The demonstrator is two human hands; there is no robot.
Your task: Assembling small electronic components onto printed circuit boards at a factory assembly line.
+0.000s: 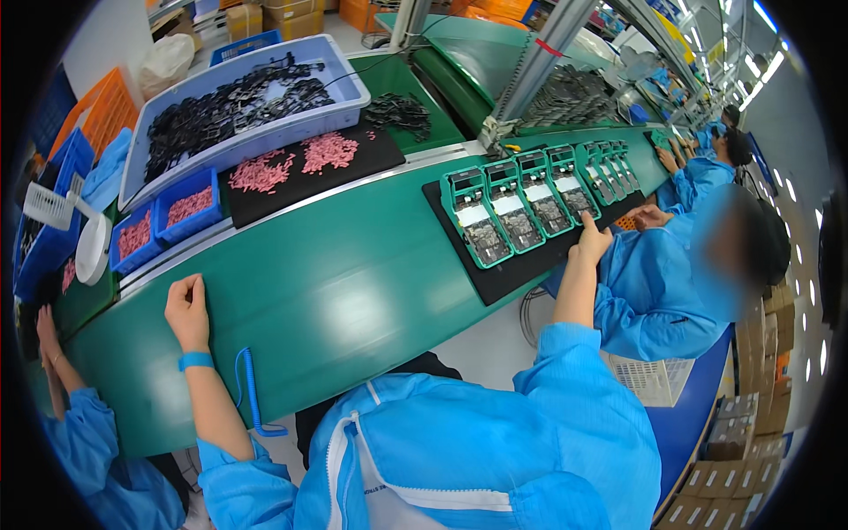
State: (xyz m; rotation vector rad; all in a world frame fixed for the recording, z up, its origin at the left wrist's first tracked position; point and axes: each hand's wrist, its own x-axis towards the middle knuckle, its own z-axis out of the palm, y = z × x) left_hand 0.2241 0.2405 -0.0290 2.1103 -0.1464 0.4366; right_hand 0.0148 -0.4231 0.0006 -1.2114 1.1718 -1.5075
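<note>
Green work surface spans the station. Beyond it, we see a pale tub, heavily stocked with black parts; by our judgement plenty of that supply is left.

Near right, black mat: carries four green-framed units side by side, with farther green frames past them. We count the near four as laid out in their row; whether each is finished, we cannot tell at this scale.

Two blue bins, far left, hold pink pieces.

Right hand: fingertips at the near edge of the fourth unit, seemingly touching; we cannot tell whether they are clamped on it. Left hand: fingers curled together above the surface, well apart from the units; we see nothing in it.

Smallest: loose pink pieces, heaped behind. Many unused, we judge; any fitted into the units, too small to make out.
</note>
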